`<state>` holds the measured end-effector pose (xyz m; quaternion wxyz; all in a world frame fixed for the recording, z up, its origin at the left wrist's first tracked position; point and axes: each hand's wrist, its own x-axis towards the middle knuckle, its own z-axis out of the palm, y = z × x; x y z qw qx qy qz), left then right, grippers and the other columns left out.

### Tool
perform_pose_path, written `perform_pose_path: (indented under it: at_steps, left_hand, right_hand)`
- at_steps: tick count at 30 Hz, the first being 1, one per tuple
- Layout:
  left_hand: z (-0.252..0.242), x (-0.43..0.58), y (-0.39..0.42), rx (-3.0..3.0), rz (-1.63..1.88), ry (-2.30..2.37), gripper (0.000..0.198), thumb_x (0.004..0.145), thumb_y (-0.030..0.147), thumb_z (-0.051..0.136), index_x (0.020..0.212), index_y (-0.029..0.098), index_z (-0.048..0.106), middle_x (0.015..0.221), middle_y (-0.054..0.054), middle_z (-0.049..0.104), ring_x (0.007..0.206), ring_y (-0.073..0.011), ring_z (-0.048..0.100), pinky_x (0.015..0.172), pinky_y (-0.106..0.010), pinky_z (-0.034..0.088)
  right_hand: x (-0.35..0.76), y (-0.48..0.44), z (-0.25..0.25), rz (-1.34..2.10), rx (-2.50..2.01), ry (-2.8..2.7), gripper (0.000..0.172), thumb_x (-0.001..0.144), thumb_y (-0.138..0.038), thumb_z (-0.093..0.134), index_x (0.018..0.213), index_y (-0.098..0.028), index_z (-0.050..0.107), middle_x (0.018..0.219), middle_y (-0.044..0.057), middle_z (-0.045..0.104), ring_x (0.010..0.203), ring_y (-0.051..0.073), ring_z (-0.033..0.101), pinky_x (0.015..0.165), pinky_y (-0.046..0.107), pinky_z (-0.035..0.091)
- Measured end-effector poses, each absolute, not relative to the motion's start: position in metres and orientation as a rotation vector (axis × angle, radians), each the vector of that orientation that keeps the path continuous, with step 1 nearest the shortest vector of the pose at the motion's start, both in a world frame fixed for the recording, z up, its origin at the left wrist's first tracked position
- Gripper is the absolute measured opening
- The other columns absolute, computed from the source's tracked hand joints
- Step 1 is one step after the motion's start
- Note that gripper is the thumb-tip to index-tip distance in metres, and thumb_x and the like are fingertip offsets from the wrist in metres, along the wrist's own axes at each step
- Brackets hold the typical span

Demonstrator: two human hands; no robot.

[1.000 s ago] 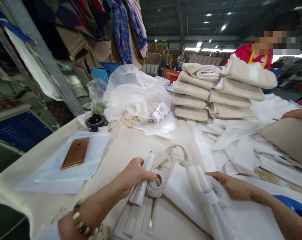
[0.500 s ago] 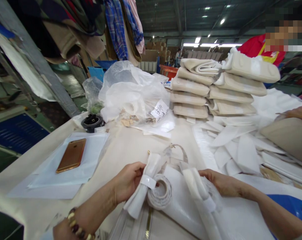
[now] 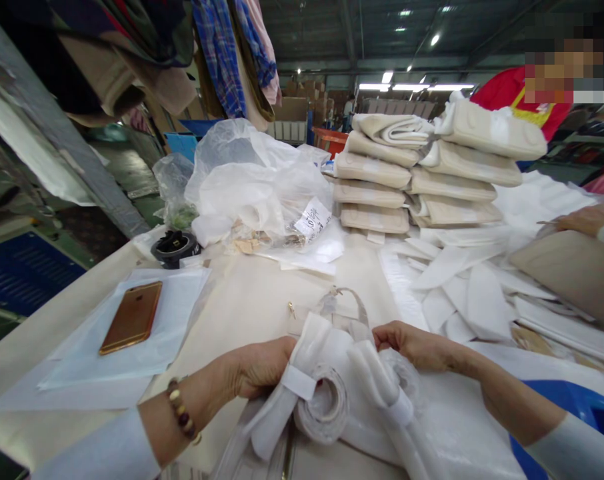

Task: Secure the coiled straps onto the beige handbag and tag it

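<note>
Two bundles in white foam sheet lie over a pale bag-like item with a zipper [image 3: 286, 457] at the lower middle. My left hand [image 3: 267, 365] is closed on the left foam-wrapped bundle [image 3: 277, 417], which has a white band round it. My right hand [image 3: 407, 343] has its fingers bent in behind the top of the right foam-wrapped bundle [image 3: 382, 383]; its fingertips are hidden. Between the bundles sits a rolled coil [image 3: 343, 407] in clear wrapping. Just beyond them stands a curved strap loop [image 3: 359, 303], with a small gold clasp [image 3: 291, 308] to its left.
A phone [image 3: 132, 317] lies on pale sheets at left. Behind are a black round holder [image 3: 175, 248], a heap of plastic bags [image 3: 257, 180] and stacked beige folded bags [image 3: 372, 193]. White foam pieces [image 3: 487, 293] cover the right side, near another person's hand [image 3: 587, 219].
My right hand has moved left, bringing the right bundle closer to the left one. My left hand has shifted slightly right and down. The view has turned a little.
</note>
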<state>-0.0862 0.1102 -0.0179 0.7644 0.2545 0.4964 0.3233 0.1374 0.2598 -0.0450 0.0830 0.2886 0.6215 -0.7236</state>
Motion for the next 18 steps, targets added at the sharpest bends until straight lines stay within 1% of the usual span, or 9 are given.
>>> perform_pose_path:
  at_steps: [2,3,7,10,12,15,18]
  left_hand:
    - [-0.018,-0.083,0.111,0.524,0.706,1.097,0.032,0.049,0.033,0.079,0.069,0.01,0.069,0.065,-0.005,0.065,0.06,-0.0141,0.055,0.064,-0.026,0.047]
    - [-0.018,-0.081,0.111,0.521,0.703,1.123,0.031,0.05,0.034,0.077,0.069,0.01,0.069,0.065,-0.005,0.065,0.06,-0.0143,0.055,0.065,-0.026,0.047]
    - [-0.011,-0.081,0.108,0.67,0.679,1.273,0.02,0.05,0.025,0.069,0.065,0.013,0.068,0.062,-0.003,0.065,0.058,-0.0156,0.054,0.058,-0.026,0.045]
    - [-0.004,-0.084,0.107,0.843,0.683,1.282,0.015,0.055,0.025,0.065,0.066,0.016,0.068,0.068,-0.002,0.067,0.066,-0.0185,0.058,0.061,-0.026,0.045]
    - [-0.003,-0.084,0.107,0.898,0.691,1.266,0.014,0.057,0.026,0.064,0.067,0.016,0.068,0.071,-0.002,0.068,0.071,-0.0199,0.059,0.064,-0.027,0.046]
    - [-0.004,-0.085,0.108,0.837,0.693,1.283,0.016,0.056,0.027,0.065,0.067,0.016,0.068,0.067,-0.002,0.067,0.065,-0.0182,0.057,0.062,-0.026,0.045]
    - [-0.006,-0.087,0.108,0.761,0.653,1.294,0.021,0.054,0.033,0.068,0.063,0.014,0.068,0.062,-0.003,0.065,0.058,-0.0157,0.054,0.06,-0.026,0.044]
  right_hand:
    - [0.133,0.262,-0.047,-2.127,0.763,1.85,0.02,0.052,-0.019,0.075,0.068,-0.013,0.063,0.062,-0.002,0.065,0.056,0.014,0.059,0.064,0.03,0.049]
    - [0.132,0.263,-0.048,-2.12,0.724,1.849,0.019,0.053,-0.018,0.075,0.068,-0.012,0.064,0.061,-0.002,0.065,0.057,0.014,0.059,0.066,0.031,0.049]
    - [0.127,0.262,-0.055,-2.191,0.707,1.833,0.023,0.05,-0.019,0.077,0.067,-0.012,0.064,0.058,-0.002,0.064,0.055,0.013,0.058,0.066,0.03,0.05]
    - [0.128,0.26,-0.061,-2.279,0.743,1.816,0.025,0.053,-0.024,0.078,0.07,-0.012,0.064,0.06,-0.002,0.064,0.054,0.012,0.058,0.063,0.028,0.049]
    - [0.13,0.258,-0.062,-2.327,0.763,1.8,0.026,0.054,-0.024,0.078,0.072,-0.012,0.064,0.062,-0.002,0.065,0.056,0.012,0.058,0.062,0.026,0.048]
    - [0.132,0.257,-0.063,-2.383,0.774,1.779,0.028,0.052,-0.022,0.079,0.074,-0.012,0.065,0.068,0.0,0.067,0.058,0.012,0.058,0.06,0.024,0.048]
    - [0.132,0.258,-0.063,-2.408,0.759,1.765,0.029,0.053,-0.022,0.08,0.076,-0.011,0.066,0.071,0.001,0.067,0.058,0.011,0.059,0.06,0.023,0.047]
